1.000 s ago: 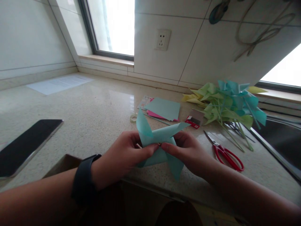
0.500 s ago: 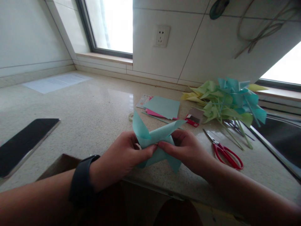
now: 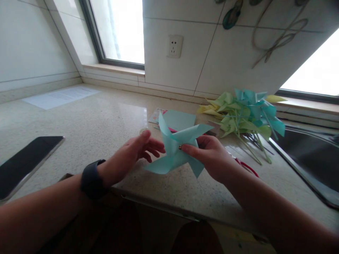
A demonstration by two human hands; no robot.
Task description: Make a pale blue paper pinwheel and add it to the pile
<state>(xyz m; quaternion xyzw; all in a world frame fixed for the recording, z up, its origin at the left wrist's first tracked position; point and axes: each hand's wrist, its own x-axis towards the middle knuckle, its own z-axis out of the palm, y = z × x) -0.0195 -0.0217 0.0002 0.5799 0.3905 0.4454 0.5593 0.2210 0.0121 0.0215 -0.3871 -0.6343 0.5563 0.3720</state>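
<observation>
A light teal paper pinwheel point(image 3: 177, 148) is held above the counter's front edge, its curled blades spread out. My right hand point(image 3: 209, 155) pinches it at the middle, thumb in front beside a small metallic pin point(image 3: 180, 147), the other fingers behind the paper. To the left of the pinwheel, my left hand point(image 3: 135, 151) is open, its fingers curved and close to the blade edge; whether a fingertip touches the paper I cannot tell. A dark watch point(image 3: 92, 178) is on the left wrist.
Teal paper sheets point(image 3: 180, 120) lie behind the pinwheel. Finished pinwheels point(image 3: 246, 109) in green, yellow and blue are heaped at the back right. Red-handled scissors point(image 3: 246, 166) lie partly behind my right arm. A phone point(image 3: 29, 164) rests at left, a printed sheet point(image 3: 60, 97) farther back, a sink point(image 3: 312, 151) at right.
My left hand has let go of the pinwheel and moved left, its fingers opening. My right hand keeps its pinch at the centre. All four blades now show more fully, and the view has shifted slightly.
</observation>
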